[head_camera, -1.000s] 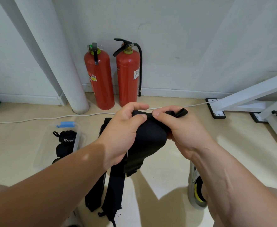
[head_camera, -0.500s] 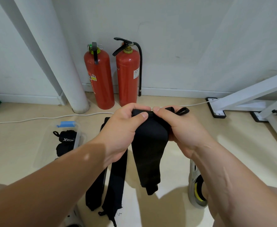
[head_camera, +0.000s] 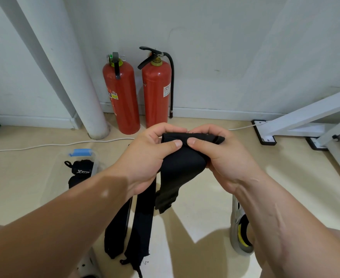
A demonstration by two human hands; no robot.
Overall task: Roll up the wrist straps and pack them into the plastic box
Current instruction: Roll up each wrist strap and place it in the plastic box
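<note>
Left hand (head_camera: pixel 145 157): curling its fingers round the rolled top of a black wrist strap (head_camera: pixel 182 167), with the thumb pressing on it.
Right hand (head_camera: pixel 223 157): pinching the same roll from the other side.
Strap tail: hanging loose below both hands.
Other straps (head_camera: pixel 141 221): lying flat on the floor (head_camera: pixel 205 197).
Plastic box (head_camera: pixel 95 161): sitting on the floor to the left, holding rolled straps (head_camera: pixel 81 169).

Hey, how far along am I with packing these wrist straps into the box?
Done: rolled straps sit in the plastic box. In hand: left hand and right hand grip one strap, top rolled, tail hanging. Left: two flat straps on the floor.
</note>
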